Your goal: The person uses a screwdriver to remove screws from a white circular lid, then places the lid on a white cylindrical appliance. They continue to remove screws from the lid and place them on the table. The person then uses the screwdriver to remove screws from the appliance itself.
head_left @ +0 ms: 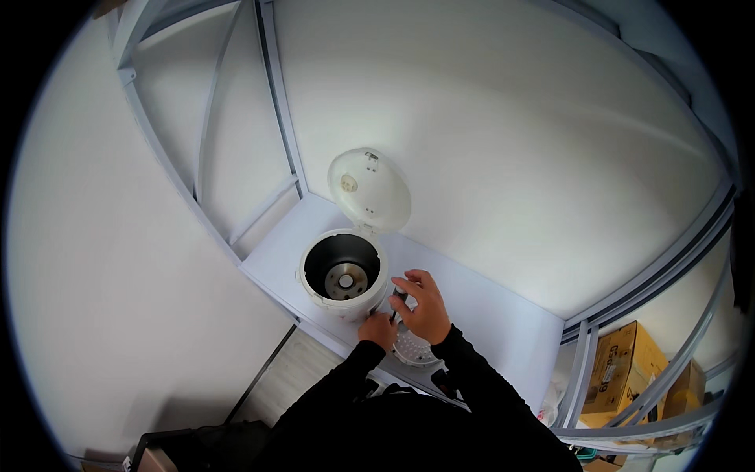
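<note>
Just right of the open cooker [338,307], the right hand's [425,311] fingers curl, partly closed, round a dark tool [400,295], apparently to steady it, while the left hand's [378,330] bunch below, their hold unclear.

L forearm [334,387] & R forearm [494,379], both black-sleeved to the wrist, angle up from lower edge & converge approx. mid-view. L hand [378,330] bare, lower, fingers curled, tips hard to see. R hand [425,309] also bare, just beside & a bit higher, fingers bent, thumb opp. in pinch-type hold.
</note>
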`<action>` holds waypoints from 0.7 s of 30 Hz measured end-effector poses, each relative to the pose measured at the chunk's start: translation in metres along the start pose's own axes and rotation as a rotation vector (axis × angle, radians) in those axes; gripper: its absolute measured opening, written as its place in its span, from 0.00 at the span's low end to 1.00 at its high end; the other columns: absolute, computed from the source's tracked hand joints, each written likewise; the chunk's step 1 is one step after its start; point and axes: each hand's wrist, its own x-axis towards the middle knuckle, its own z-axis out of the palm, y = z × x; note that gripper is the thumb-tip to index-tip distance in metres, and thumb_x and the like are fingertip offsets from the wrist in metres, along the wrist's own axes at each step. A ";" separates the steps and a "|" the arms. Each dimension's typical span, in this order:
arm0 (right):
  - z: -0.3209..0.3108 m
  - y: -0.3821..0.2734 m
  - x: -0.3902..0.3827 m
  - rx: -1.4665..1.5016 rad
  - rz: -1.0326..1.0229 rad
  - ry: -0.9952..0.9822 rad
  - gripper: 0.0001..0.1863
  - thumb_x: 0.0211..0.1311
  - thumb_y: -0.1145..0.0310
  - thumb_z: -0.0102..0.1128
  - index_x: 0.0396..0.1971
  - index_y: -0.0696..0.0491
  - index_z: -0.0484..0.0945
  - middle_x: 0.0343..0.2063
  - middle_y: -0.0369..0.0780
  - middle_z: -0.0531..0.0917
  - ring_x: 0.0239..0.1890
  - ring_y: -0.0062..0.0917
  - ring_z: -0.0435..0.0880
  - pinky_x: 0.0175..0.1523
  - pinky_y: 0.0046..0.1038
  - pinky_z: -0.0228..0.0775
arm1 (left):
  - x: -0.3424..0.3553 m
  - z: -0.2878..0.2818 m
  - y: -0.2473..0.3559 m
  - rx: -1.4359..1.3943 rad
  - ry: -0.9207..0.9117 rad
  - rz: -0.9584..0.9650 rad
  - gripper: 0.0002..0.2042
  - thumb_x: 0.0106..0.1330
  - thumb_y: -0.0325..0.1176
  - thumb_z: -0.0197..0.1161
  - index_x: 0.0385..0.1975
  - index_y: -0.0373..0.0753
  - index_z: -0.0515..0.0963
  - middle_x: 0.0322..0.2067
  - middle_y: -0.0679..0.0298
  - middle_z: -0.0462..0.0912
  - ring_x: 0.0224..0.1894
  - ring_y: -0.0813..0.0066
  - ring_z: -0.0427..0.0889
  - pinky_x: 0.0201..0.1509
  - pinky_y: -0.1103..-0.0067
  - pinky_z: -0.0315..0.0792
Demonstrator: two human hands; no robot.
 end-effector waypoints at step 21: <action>0.003 0.012 0.005 0.044 0.008 0.042 0.23 0.57 0.72 0.73 0.55 0.53 0.84 0.43 0.46 0.83 0.42 0.41 0.84 0.47 0.35 0.78 | 0.008 -0.009 0.004 0.094 -0.087 0.041 0.13 0.68 0.45 0.62 0.35 0.43 0.86 0.34 0.58 0.89 0.39 0.53 0.89 0.44 0.59 0.81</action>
